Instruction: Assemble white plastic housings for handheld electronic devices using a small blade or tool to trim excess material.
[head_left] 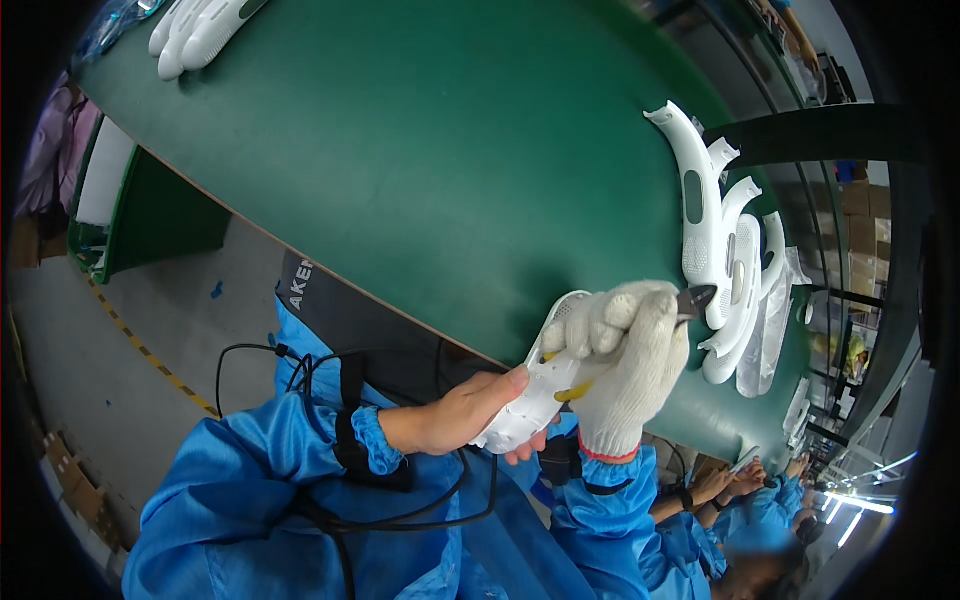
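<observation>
My bare left hand grips a white curved plastic part, thumb on top and fingers beneath. The part lies at a slant in front of me by the table's near edge, with a perforated end pointing away. My right hand, in a white knitted glove with a red cuff edge, is closed around a hand tool. The tool's dark end sticks out on the right; its kind is mostly hidden by the glove. Yellow bits show by the gloved fingers, against the white part. The gloved fingers cover the part's middle.
Several similar white curved parts lie on the right of the green table, beside a clear plastic bag. More white parts sit at the far left. A green bin stands left. Co-workers' hands show lower right.
</observation>
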